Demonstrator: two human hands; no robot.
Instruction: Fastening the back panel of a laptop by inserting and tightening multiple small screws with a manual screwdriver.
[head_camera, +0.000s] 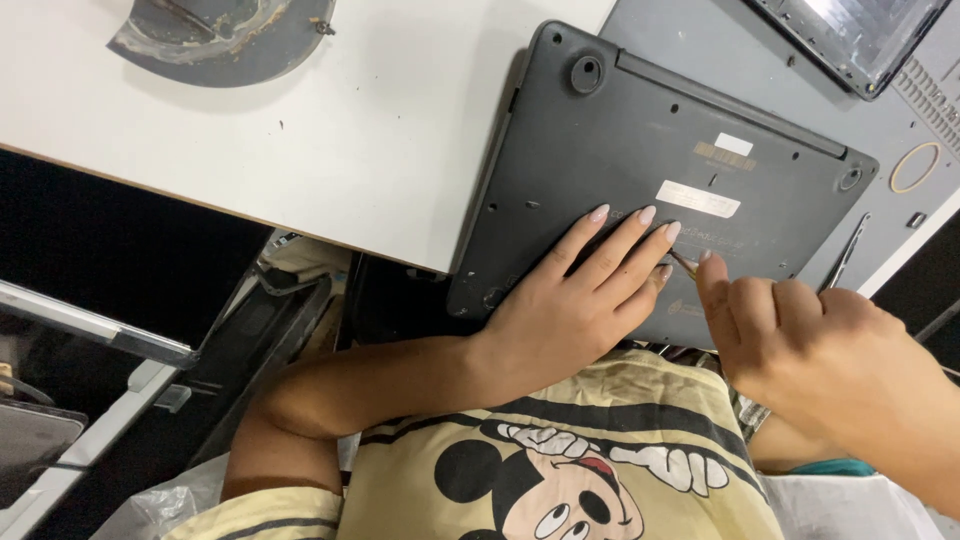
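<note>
My left hand (570, 310) flat, fingers spread, pinning upturned laptop (640, 170) on surface (350, 130). My right hand (800, 330) fingers clamped on thin tool (684, 263), tip at bottom cover. Cover still seated; removal appears barely begun.

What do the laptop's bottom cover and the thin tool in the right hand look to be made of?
Laptop's bottom cover: likely matte dark grey plastic, with a dull even sheen and moulded screw holes. Thin tool pinched by the right hand: probably metal, slim and glinting, though mostly hidden.

I see bright, even overhead light on the white table (330, 130); glare at two o'clock, deep shadow at nine, edges slightly bent.
</note>
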